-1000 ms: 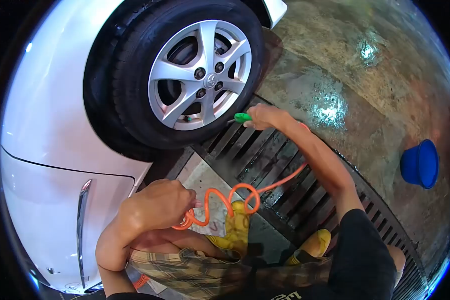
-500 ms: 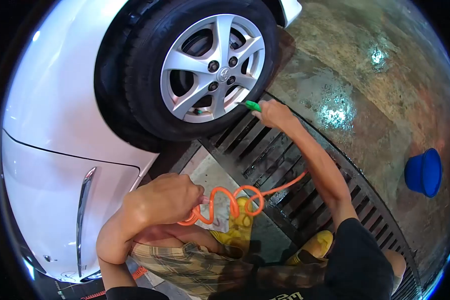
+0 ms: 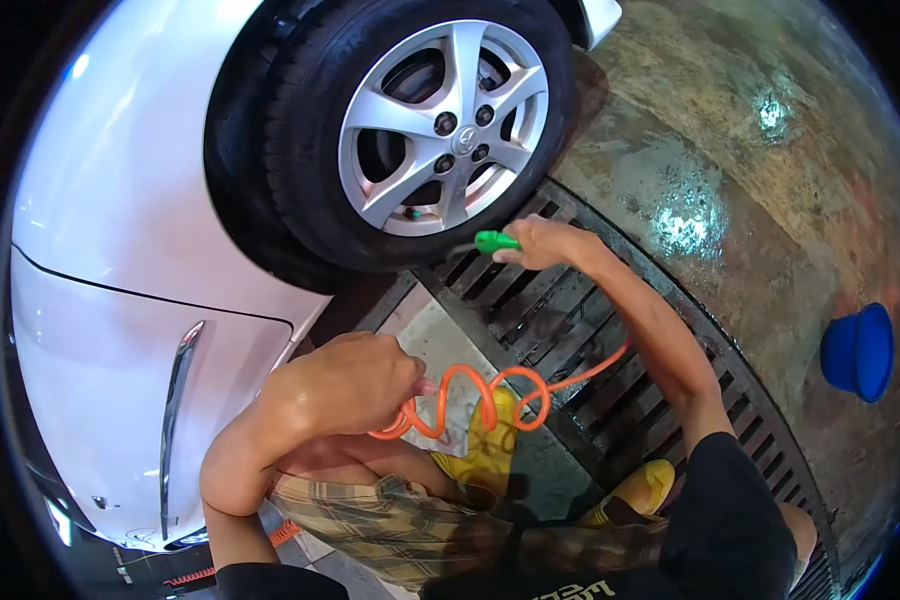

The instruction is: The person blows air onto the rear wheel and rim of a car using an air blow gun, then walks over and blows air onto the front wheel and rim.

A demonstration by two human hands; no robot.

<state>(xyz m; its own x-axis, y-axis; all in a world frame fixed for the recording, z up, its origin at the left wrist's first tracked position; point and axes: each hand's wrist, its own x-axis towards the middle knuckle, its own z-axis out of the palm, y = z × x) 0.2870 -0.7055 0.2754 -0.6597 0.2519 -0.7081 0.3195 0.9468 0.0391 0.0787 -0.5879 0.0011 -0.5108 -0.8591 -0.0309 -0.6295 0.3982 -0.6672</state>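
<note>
My right hand (image 3: 550, 243) is closed around a green air blow gun (image 3: 496, 241), its thin dark nozzle pointing left toward the tyre's lower edge (image 3: 370, 248). Just above it is the silver alloy wheel (image 3: 456, 190) of a white car. My left hand (image 3: 355, 382), lower and nearer to me, is wrapped around an orange coiled air hose (image 3: 489, 400). Several loose loops hang to the right of that fist. From there the hose stretches up to the right and passes behind my right forearm, so its join to the gun is hidden.
The white car body (image 3: 120, 230), with a chrome door handle (image 3: 175, 420), fills the left. Below the tyre runs a slatted metal drain grate (image 3: 595, 350). A blue bucket (image 3: 857, 352) stands on the wet concrete floor (image 3: 760, 250). Yellow boots (image 3: 490, 430) are underneath my arms.
The blow gun in my right hand has moved off the rim's lower edge, down to the tyre's lower edge. My left hand keeps the hose. The whole view has shifted slightly.
</note>
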